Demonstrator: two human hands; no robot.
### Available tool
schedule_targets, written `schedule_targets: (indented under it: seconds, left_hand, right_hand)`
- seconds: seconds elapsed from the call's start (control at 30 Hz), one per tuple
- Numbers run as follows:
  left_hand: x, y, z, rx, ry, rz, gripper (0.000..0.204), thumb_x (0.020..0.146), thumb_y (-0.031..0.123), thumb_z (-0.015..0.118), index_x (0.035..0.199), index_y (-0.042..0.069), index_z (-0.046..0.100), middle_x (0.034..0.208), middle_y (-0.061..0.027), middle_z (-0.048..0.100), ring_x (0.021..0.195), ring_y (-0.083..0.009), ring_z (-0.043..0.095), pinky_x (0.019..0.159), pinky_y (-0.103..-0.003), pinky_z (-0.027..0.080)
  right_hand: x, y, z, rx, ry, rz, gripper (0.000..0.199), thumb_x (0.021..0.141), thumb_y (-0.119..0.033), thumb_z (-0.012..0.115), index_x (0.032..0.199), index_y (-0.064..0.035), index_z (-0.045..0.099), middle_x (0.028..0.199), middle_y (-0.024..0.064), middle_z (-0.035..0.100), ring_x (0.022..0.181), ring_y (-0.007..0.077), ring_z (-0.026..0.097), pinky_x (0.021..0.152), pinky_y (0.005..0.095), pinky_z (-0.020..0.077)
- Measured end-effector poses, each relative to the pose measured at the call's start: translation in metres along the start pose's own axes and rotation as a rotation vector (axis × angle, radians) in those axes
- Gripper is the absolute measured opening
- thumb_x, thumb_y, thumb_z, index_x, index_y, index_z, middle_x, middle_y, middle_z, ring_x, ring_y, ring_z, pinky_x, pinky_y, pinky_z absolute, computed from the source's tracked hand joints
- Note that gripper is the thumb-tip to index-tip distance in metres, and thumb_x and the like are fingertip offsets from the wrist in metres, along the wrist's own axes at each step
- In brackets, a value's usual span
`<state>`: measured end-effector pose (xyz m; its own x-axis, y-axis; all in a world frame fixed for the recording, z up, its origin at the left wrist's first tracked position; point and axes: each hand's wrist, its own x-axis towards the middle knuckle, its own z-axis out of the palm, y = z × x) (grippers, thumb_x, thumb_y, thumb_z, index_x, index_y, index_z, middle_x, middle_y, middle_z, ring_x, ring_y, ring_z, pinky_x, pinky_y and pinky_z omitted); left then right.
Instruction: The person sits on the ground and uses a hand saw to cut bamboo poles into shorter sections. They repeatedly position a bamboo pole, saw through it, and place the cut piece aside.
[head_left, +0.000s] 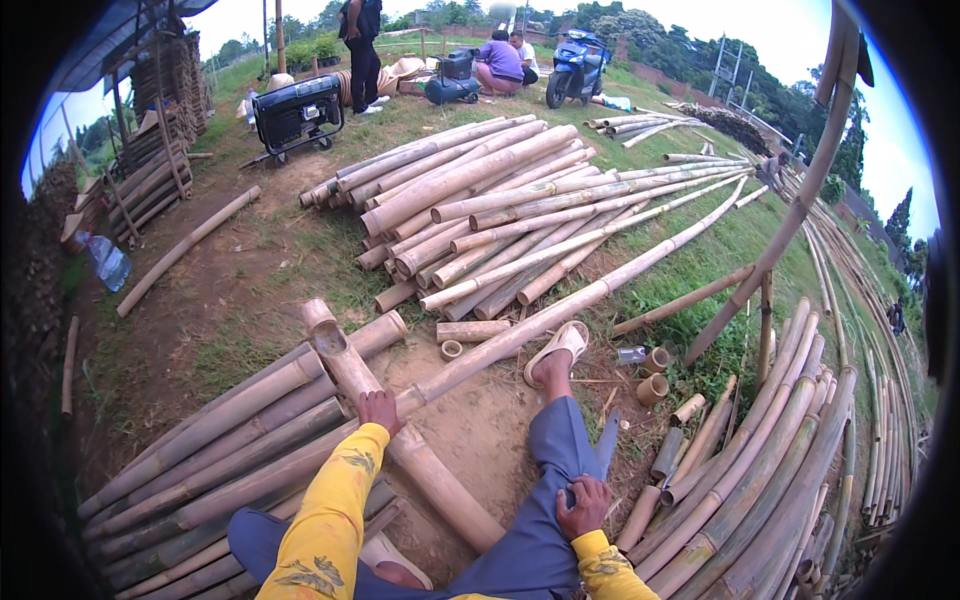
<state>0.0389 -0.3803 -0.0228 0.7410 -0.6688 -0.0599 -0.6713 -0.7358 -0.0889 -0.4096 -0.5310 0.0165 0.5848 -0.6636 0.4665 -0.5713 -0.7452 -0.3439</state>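
My left hand [380, 411] is closed over a bamboo pole, where a thick short bamboo piece [447, 484] and a long thin bamboo pole [560, 312] cross. The thick piece slopes from the upper left down between my legs. By my right knee, my right hand [584, 506] is closed with its fingers curled. A grey handsaw blade [606, 444] juts forward from beside that hand; its handle is hidden. Left of my legs lies a stack of thick bamboo poles [230, 430], partly under the left forearm.
A large bamboo pile [480, 190] lies ahead; curved poles [770, 470] lie at right. Bamboo offcuts [653, 390] sit near my sandalled foot [556, 352]. A slanted post [780, 230] stands right. Beyond are a generator [298, 115], compressor [453, 80], scooter [577, 68] and several people [500, 65].
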Motion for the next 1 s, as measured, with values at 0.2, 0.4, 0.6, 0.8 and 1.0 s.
schedule_targets:
  seconds: [0.2,0.4,0.6,0.8,1.0]
  left_hand:
    - [-0.004,-0.008,-0.006,-0.049,-0.008,0.180,0.072,0.071,0.053,0.082,0.121,0.006,0.060,0.116,-0.0160,0.068,0.116,-0.0286,0.062,0.109,-0.046,0.035]
    - [-0.034,-0.028,-0.041,-0.040,0.091,0.245,0.068,0.070,0.051,0.082,0.117,0.007,0.060,0.111,-0.0141,0.066,0.113,-0.0287,0.061,0.109,-0.044,0.035]
    - [-0.104,-0.118,-0.052,-0.009,0.226,0.249,0.066,0.063,0.042,0.089,0.112,0.009,0.060,0.107,-0.0130,0.064,0.107,-0.0297,0.061,0.103,-0.045,0.040]
    - [-0.215,-0.257,-0.080,0.144,0.070,0.109,0.068,0.058,0.038,0.093,0.109,0.008,0.059,0.110,-0.0141,0.061,0.109,-0.0315,0.058,0.104,-0.046,0.040]
    - [-0.329,-0.373,-0.049,0.265,0.119,-0.128,0.069,0.055,0.029,0.090,0.111,0.008,0.056,0.113,-0.0151,0.058,0.113,-0.0335,0.055,0.107,-0.048,0.038]
  right_hand:
    - [0.009,-0.006,-0.013,-0.070,0.019,0.079,0.040,0.079,-0.029,0.076,0.111,-0.0076,0.068,0.116,0.0084,0.064,0.118,0.0291,0.057,0.107,0.0467,0.0356]
    - [0.013,-0.008,-0.017,-0.136,-0.011,0.105,0.054,0.079,-0.033,0.076,0.123,-0.0041,0.065,0.126,0.0108,0.061,0.124,0.0312,0.053,0.108,0.0470,0.0345]
    - [0.010,-0.003,-0.025,-0.102,0.032,0.037,0.038,0.077,-0.030,0.077,0.103,-0.0045,0.069,0.116,0.0097,0.062,0.116,0.0303,0.056,0.105,0.0459,0.0363]
    - [0.010,0.000,-0.024,-0.069,-0.003,0.020,0.029,0.076,-0.029,0.078,0.086,-0.0066,0.062,0.100,0.0085,0.059,0.104,0.0290,0.057,0.099,0.0456,0.0381]
    - [0.020,-0.004,-0.010,-0.104,-0.091,0.033,0.034,0.077,-0.030,0.075,0.097,-0.0054,0.062,0.107,0.0129,0.058,0.109,0.0323,0.054,0.102,0.0469,0.0366]
